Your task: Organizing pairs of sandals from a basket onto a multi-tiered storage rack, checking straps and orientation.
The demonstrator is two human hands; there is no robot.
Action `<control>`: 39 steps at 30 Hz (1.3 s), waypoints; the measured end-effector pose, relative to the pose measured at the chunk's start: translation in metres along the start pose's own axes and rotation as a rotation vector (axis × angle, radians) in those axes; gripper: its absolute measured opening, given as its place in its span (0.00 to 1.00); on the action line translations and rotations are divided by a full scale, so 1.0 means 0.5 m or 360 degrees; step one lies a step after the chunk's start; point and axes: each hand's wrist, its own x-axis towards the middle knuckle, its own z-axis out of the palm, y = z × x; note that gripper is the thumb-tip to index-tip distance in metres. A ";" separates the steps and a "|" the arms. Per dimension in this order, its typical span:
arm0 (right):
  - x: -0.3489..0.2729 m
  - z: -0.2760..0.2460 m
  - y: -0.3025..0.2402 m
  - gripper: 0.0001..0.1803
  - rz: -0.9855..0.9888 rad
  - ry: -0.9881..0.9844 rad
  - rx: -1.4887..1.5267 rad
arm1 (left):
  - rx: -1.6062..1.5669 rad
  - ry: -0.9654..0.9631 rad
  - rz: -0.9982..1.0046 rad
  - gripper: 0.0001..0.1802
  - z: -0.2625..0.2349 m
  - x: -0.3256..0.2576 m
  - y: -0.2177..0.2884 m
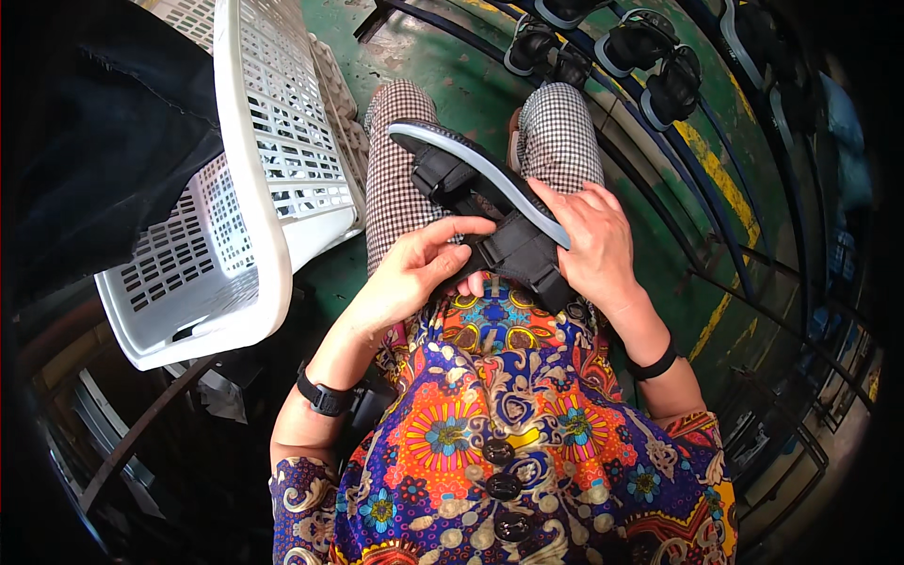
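A black strapped sandal [471,188] with a grey sole edge lies on its side across my lap, over checked trousers. My left hand [414,268] presses its fingers on the sandal's black straps near the heel end. My right hand [593,240] grips the sole edge and the heel strap from the right. Both hands hold the same sandal. A dark watch sits on my left wrist and a black band on my right wrist.
A white perforated plastic basket [250,217] stands at my left, close to my knee. Several black sandals [650,56] hang on a curved blue metal rack [725,235] ahead and to the right. The floor is green with a yellow stripe [716,169].
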 end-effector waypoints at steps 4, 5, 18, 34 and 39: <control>-0.002 -0.006 0.004 0.40 0.0024 -0.0036 -0.0028 | 0.0072 -0.0058 0.0105 0.19 -0.010 -0.003 -0.009; -0.002 -0.007 0.003 0.41 0.0026 -0.0035 -0.0014 | 0.0053 -0.0054 0.0116 0.19 -0.011 -0.004 -0.010; -0.003 -0.003 0.006 0.41 0.0013 -0.0014 0.0036 | -0.0047 -0.0200 0.0090 0.23 -0.023 -0.001 -0.011; -0.004 0.004 0.012 0.41 0.0037 -0.0031 0.0082 | -0.0095 -0.0152 0.0122 0.20 -0.019 0.014 -0.021; -0.005 0.006 0.016 0.41 0.0032 0.0000 0.0084 | -0.0120 -0.0103 0.0114 0.19 -0.010 0.019 -0.018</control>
